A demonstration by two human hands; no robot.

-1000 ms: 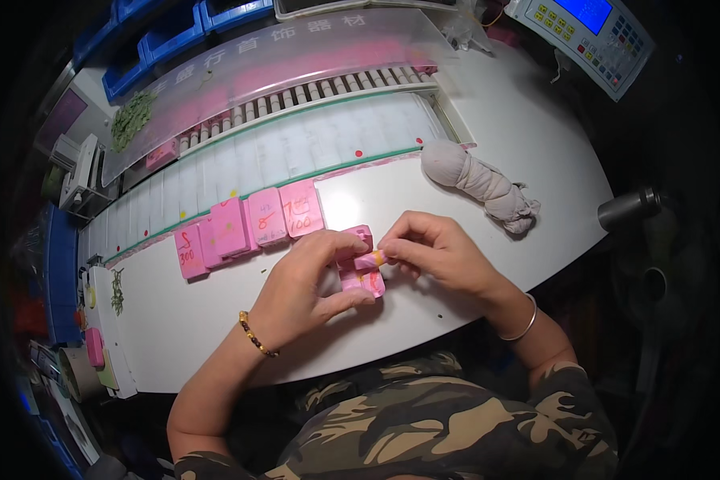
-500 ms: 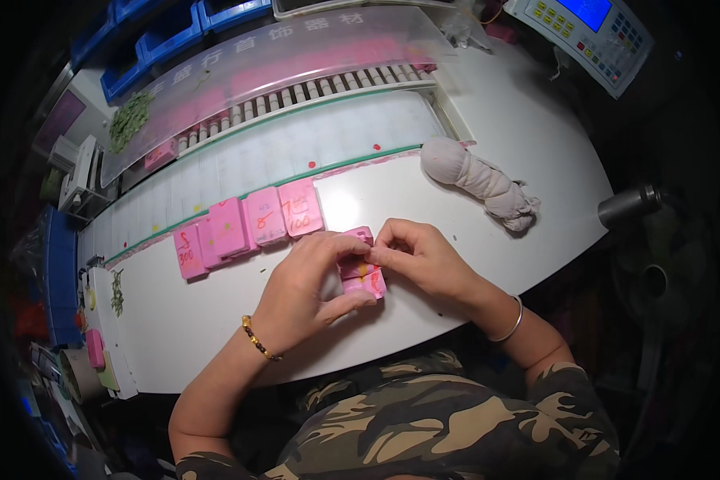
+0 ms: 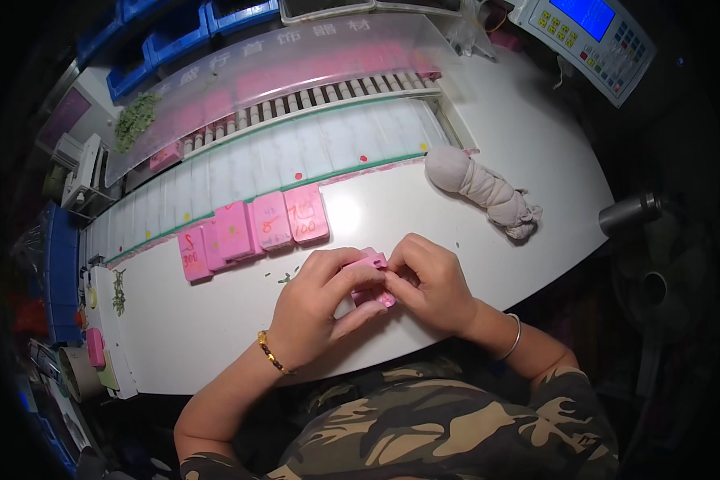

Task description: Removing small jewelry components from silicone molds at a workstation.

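Near the front of the white table, my left hand (image 3: pixel 316 300) is curled around a pink rubber-like block (image 3: pixel 370 262), thumb below and fingers over the top. The block seems parted into an upper and a lower piece, but my fingers cover most of it. My right hand (image 3: pixel 434 284) is closed in a pinch at the block's right edge. Whatever lies between those fingertips is hidden. Several small green bits (image 3: pixel 286 278) lie just left of my left hand. Beyond them, a row of marked pink blocks (image 3: pixel 306 214) rests on the table, one stacked higher.
A white cloth bundle (image 3: pixel 488 188) tied round lies to the right. Behind the blocks stands a roller rack (image 3: pixel 296 102) under a clear cover, with blue bins (image 3: pixel 172 40) beyond. A keypad device (image 3: pixel 588 40) is at far right, a dark cylinder (image 3: pixel 628 214) at the right edge, a green pile (image 3: pixel 136 120) far left.
Both hands and the pink block have shifted slightly nearer and to the right. Several green bits now show on the table beside my left hand.
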